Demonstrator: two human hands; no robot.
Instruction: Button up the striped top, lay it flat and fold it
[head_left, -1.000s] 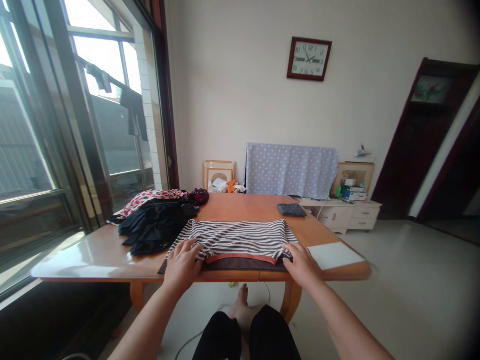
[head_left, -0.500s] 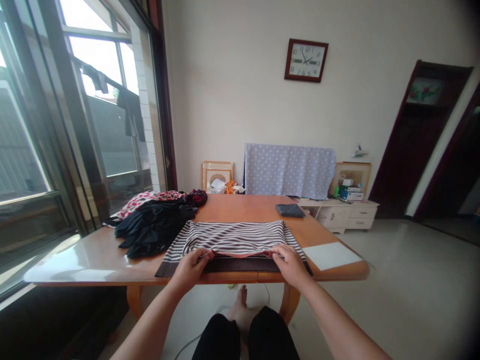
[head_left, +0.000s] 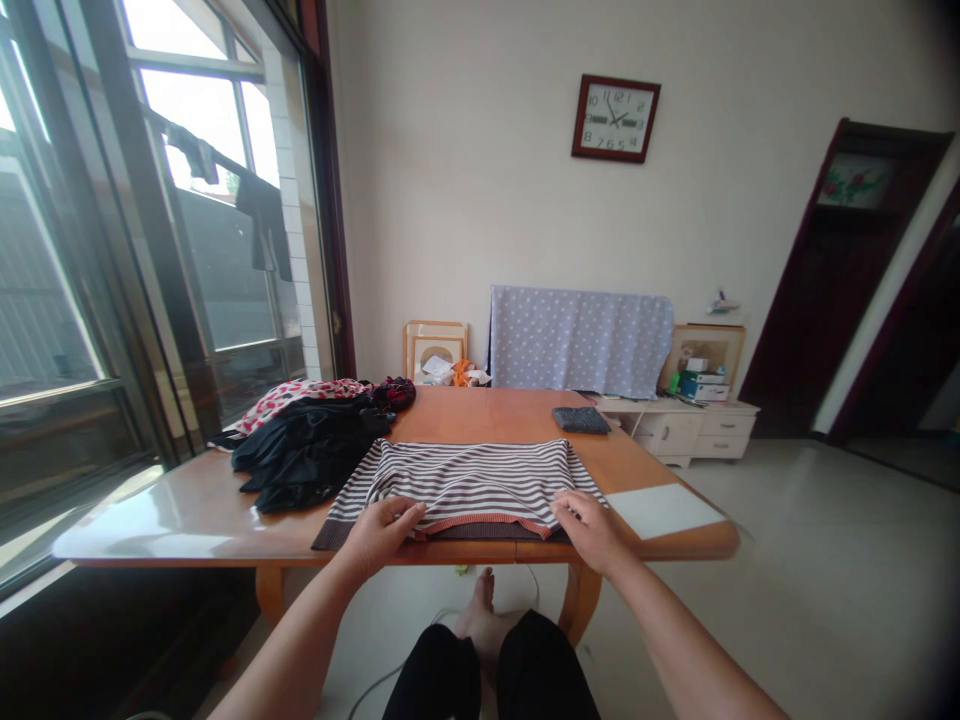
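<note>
A brown-and-white striped sweater lies folded at the near edge of the wooden table, with a reddish trim and a dark ribbed band along its near side. My left hand is at its near left corner, thumb and fingers closed on the fabric. At the near right part, my right hand has its fingers bent together on the cloth. Both sets of fingertips are just above the reddish trim, which lies nearly flat between them. Some fingers are hidden under the hands.
A heap of dark clothes with a red-spotted white garment is on the table's left. A folded dark grey cloth lies at the far right, and a white sheet nearer. Behind stands a low white cabinet.
The sweater's reddish-trimmed layer has come down toward me and now covers more of the dark ribbed band. Both hands have stayed close to the same places.
</note>
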